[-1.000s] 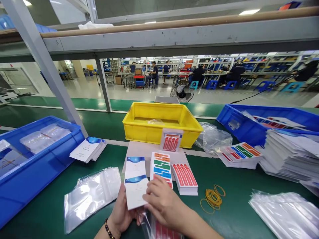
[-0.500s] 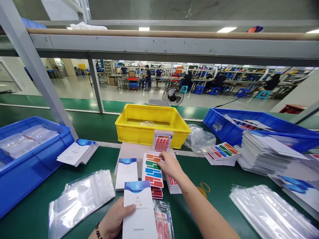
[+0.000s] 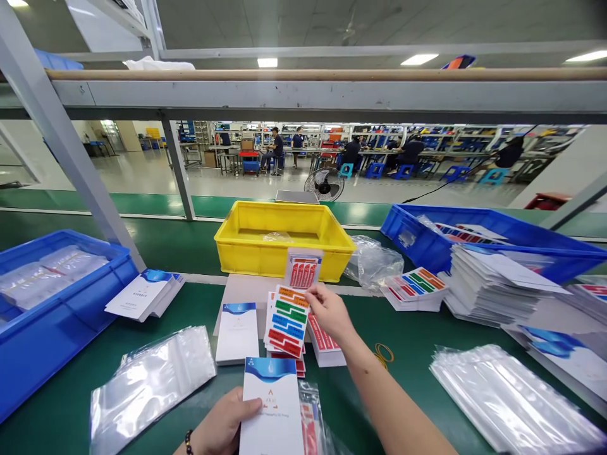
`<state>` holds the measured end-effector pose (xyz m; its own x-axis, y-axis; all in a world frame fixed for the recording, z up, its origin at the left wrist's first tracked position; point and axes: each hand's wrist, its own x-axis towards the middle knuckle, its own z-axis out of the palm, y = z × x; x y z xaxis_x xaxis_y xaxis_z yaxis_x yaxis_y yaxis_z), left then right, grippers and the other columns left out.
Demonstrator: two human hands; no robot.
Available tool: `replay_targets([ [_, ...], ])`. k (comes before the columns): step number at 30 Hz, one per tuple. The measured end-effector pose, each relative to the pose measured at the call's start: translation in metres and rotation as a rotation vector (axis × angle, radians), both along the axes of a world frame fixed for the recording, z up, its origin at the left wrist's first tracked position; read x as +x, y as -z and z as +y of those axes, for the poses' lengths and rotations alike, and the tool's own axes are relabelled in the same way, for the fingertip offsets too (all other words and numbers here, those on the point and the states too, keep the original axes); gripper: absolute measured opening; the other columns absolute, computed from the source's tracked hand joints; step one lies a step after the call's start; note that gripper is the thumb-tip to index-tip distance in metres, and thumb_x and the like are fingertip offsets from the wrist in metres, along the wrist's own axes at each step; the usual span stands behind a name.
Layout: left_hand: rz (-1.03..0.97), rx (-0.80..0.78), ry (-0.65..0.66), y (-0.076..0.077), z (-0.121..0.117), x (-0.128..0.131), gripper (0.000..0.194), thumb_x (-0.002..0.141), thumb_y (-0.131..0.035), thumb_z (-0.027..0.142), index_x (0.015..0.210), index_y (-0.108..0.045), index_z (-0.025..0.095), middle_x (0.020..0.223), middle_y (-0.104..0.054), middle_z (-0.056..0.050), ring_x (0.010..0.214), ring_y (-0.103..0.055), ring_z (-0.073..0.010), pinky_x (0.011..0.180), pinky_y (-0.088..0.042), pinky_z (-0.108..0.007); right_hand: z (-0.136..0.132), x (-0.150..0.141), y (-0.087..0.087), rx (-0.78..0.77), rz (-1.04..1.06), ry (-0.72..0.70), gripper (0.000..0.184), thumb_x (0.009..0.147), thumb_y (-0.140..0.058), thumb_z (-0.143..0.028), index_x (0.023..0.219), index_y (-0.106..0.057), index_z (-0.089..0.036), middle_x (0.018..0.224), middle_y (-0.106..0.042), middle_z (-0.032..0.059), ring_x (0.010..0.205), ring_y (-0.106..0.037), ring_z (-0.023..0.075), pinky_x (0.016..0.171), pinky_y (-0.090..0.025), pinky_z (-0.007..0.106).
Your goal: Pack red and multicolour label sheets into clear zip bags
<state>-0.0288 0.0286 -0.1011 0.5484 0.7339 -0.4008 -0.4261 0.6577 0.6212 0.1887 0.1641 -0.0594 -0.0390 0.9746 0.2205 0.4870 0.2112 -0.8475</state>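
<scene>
OK, your L hand (image 3: 219, 422) grips the white, blue-topped paper booklet (image 3: 272, 433); your R hand (image 3: 331, 313) pinches the multicolour-striped paper card (image 3: 287, 321) at its 12 o'clock. Best lift 1 only by that 1-o'clock corner, w/o skewing cards beneath (image 3: 300, 366).

Factory floor, packing/assembly type: green-topped workbench (image 3: 190, 404) under metal shelf frame (image 3: 284, 95), plastic bins (image 3: 284, 265), rows of workstations (image 3: 379, 151) behind (people (image 3: 274, 148) seated on stools (image 3: 374, 169)).
</scene>
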Motion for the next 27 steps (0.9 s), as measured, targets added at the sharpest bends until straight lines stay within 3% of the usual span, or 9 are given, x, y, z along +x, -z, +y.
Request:
replay_targets([
  [4, -0.046, -0.072, -0.03, -0.007, -0.001, 0.011, 0.046, 0.057, -0.078, 0.04, 0.086, -0.068, 0.006, 0.085, -0.072, -0.017, 0.097, -0.062, -0.0352, 0.092, -0.04, -0.046, -0.024, 0.014, -0.001, -0.099, 0.169, 0.006, 0.031, 0.077, -0.044, -0.05, 0.07, -0.048, -0.02, 0.044, -0.045, -0.0052, 0.038, -0.044, 0.0116, 0.042, -0.035, 0.023],
  [8, -0.082, -0.149, -0.053, -0.014, 0.003, 0.026, 0.06, 0.063, -0.064, 0.061, 0.092, -0.066, 0.008, 0.086, -0.072, -0.016, 0.092, -0.064, -0.0336, 0.088, -0.043, -0.045, -0.063, 0.002, 0.015, -0.329, 0.272, -0.17, 0.031, 0.071, -0.056, -0.049, 0.064, -0.05, -0.019, 0.042, -0.046, -0.0057, 0.034, -0.041, 0.0088, 0.035, -0.03, 0.019],
  [10, -0.029, -0.146, -0.069, -0.015, 0.005, 0.032, 0.056, 0.063, -0.067, 0.057, 0.091, -0.065, 0.008, 0.083, -0.072, -0.015, 0.085, -0.067, -0.0315, 0.084, -0.046, -0.043, -0.078, -0.005, 0.026, -0.397, 0.251, -0.221, 0.028, 0.072, -0.056, -0.045, 0.065, -0.052, -0.018, 0.045, -0.049, -0.0053, 0.035, -0.043, 0.0087, 0.035, -0.031, 0.019],
  [12, 0.045, -0.14, -0.082, -0.011, 0.007, 0.036, 0.048, 0.062, -0.073, 0.047, 0.088, -0.065, 0.008, 0.079, -0.073, -0.014, 0.078, -0.069, -0.0295, 0.079, -0.049, -0.04, -0.082, -0.003, 0.034, -0.297, 0.12, -0.186, 0.024, 0.077, -0.052, -0.04, 0.072, -0.058, -0.018, 0.051, -0.055, -0.0025, 0.042, -0.049, 0.0113, 0.04, -0.037, 0.021],
  [14, 0.094, -0.148, -0.08, -0.006, 0.007, 0.036, 0.041, 0.061, -0.076, 0.04, 0.085, -0.064, 0.008, 0.076, -0.073, -0.013, 0.073, -0.069, -0.0284, 0.075, -0.051, -0.038, -0.076, 0.009, 0.041, -0.074, -0.075, -0.073, 0.025, 0.083, -0.045, -0.036, 0.08, -0.062, -0.018, 0.063, -0.062, 0.0022, 0.056, -0.056, 0.015, 0.052, -0.044, 0.025],
  [16, 0.111, -0.164, -0.074, 0.001, 0.007, 0.033, 0.037, 0.064, -0.075, 0.038, 0.084, -0.063, 0.009, 0.076, -0.073, -0.012, 0.072, -0.07, -0.0275, 0.072, -0.052, -0.037, -0.064, 0.026, 0.047, 0.142, -0.305, 0.04, 0.03, 0.088, -0.038, -0.032, 0.081, -0.064, -0.018, 0.073, -0.063, 0.0058, 0.068, -0.058, 0.0172, 0.063, -0.045, 0.028],
  [18, 0.121, -0.169, -0.056, 0.007, 0.007, 0.03, 0.035, 0.067, -0.073, 0.037, 0.085, -0.062, 0.009, 0.078, -0.073, -0.012, 0.073, -0.07, -0.027, 0.071, -0.052, -0.036, -0.053, 0.041, 0.054, 0.244, -0.486, 0.079, 0.035, 0.09, -0.035, -0.032, 0.075, -0.063, -0.018, 0.074, -0.061, 0.0071, 0.071, -0.056, 0.0182, 0.067, -0.043, 0.03],
  [23, 0.163, -0.121, -0.055, 0.013, 0.006, 0.026, 0.041, 0.066, -0.073, 0.039, 0.09, -0.061, 0.008, 0.082, -0.073, -0.014, 0.075, -0.07, -0.0271, 0.071, -0.053, -0.035, -0.044, 0.045, 0.065, 0.241, -0.748, 0.144, 0.03, 0.084, -0.049, -0.042, 0.081, -0.061, -0.014, 0.086, -0.06, 0.0117, 0.08, -0.053, 0.0243, 0.069, -0.04, 0.034],
  [27, 0.213, -0.128, -0.032, 0.011, 0.007, 0.026, 0.047, 0.06, -0.076, 0.045, 0.087, -0.058, 0.011, 0.083, -0.074, -0.012, 0.076, -0.07, -0.0266, 0.072, -0.053, -0.036, -0.04, 0.042, 0.058, 0.071, -0.937, 0.304, 0.039, 0.084, -0.048, -0.046, 0.094, -0.059, -0.009, 0.094, -0.06, 0.0169, 0.085, -0.054, 0.0291, 0.069, -0.04, 0.037],
])
